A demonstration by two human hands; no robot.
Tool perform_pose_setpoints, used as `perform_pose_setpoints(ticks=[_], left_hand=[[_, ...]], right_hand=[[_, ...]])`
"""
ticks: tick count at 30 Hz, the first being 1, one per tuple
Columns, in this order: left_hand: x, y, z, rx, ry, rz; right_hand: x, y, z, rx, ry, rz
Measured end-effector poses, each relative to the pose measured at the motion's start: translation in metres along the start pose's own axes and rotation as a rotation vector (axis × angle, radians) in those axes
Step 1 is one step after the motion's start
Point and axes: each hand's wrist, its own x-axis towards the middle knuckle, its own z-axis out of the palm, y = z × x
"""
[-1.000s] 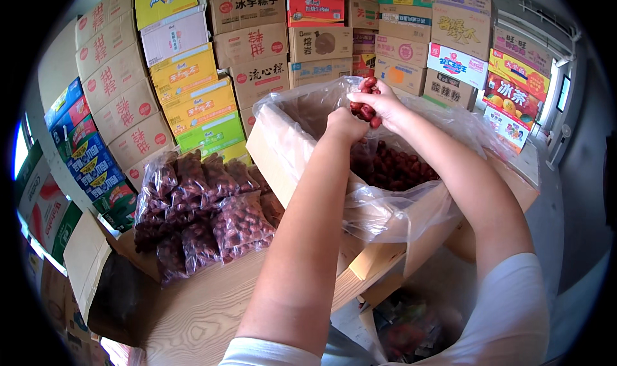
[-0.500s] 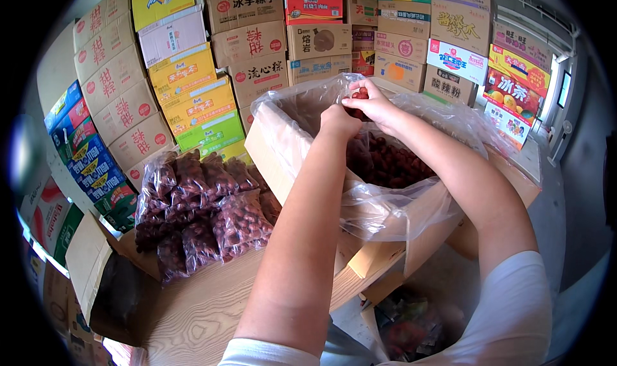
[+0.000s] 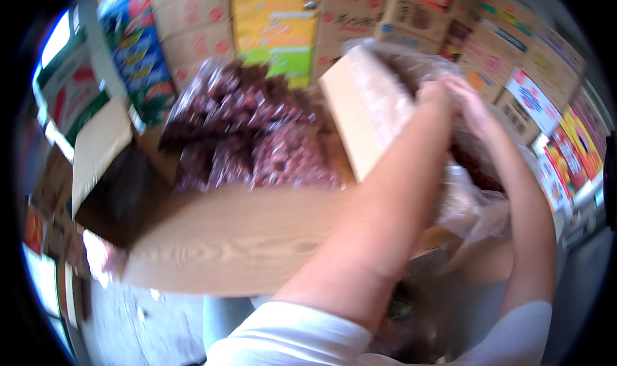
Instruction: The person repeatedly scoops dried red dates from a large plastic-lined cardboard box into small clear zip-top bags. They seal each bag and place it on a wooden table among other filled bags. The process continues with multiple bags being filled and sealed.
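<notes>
Both hands are close together over an open cardboard box [image 3: 360, 109] lined with clear plastic [image 3: 463, 199], and motion blurs them. My left hand [image 3: 437, 93] looks curled closed, its fingers mostly turned away. Against it, my right hand [image 3: 470, 102] is bent inward, with fingertips hidden behind the left; whatever they hold cannot be made out. Dark red dates [image 3: 474, 167] show inside the box below my right forearm. To the left, several clear bags of red dates [image 3: 289, 154] are piled on the wood-grain table [image 3: 231, 237].
An open carton with a dark inside [image 3: 122, 186] stands at the table's left end. Stacked cardboard boxes [image 3: 193, 25] rise behind the table, with blue packs [image 3: 138, 61] at the left. A blurred container with mixed items [image 3: 405, 308] is below the table's right side.
The view has swung left and down, so the box and hands appear farther right and the bagged dates nearer the middle. Red dates seen between the hands earlier are hidden now.
</notes>
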Motion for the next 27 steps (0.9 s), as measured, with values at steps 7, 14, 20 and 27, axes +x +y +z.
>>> perform_pose_setpoints(ticks=[7, 14, 20, 27], left_hand=[[0.050, 0.007, 0.018, -0.331, -0.015, -0.246], [-0.009, 0.030, -0.017, -0.296, -0.105, -0.173], [-0.020, 0.010, -0.032, -0.335, -0.056, -0.329], [-0.039, 0.014, -0.048, -0.179, -0.114, -0.242]], right_hand=[[0.019, 0.014, -0.036, -0.019, -0.034, -0.024], [0.014, 0.047, -0.123, -0.424, 0.169, 0.320], [-0.023, 0.014, -0.030, -1.070, -0.188, 0.833], [-0.025, 0.042, -0.033, -1.026, -0.426, 0.931]])
